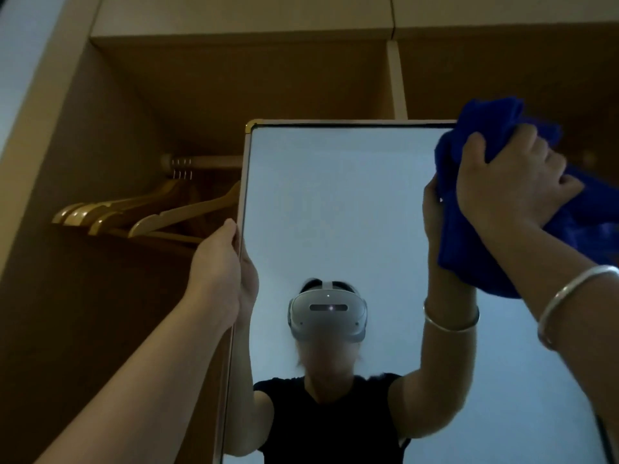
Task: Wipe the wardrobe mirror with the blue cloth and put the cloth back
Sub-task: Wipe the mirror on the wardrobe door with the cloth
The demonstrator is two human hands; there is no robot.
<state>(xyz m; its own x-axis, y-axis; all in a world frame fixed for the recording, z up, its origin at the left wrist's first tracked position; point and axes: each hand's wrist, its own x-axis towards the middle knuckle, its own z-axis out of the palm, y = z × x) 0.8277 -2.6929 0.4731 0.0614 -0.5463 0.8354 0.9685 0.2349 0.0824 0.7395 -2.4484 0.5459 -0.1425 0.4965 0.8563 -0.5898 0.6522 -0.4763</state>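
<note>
The wardrobe mirror (341,202) stands in front of me, tall, with a pale frame and a gold corner at its top left. My left hand (217,262) grips the mirror's left edge, thumb on the outside. My right hand (509,182) is raised at the mirror's top right corner. It clutches the bunched blue cloth (475,152) and holds it against the glass. The cloth hides that corner of the frame. In the glass I see my own reflection with a headset and both raised arms.
Behind the mirror is an open wooden wardrobe (100,296) with a rail (207,161) and several wooden hangers (140,212) to the left. A vertical divider (397,78) rises above the mirror. I wear a silver bangle (566,299) on my right wrist.
</note>
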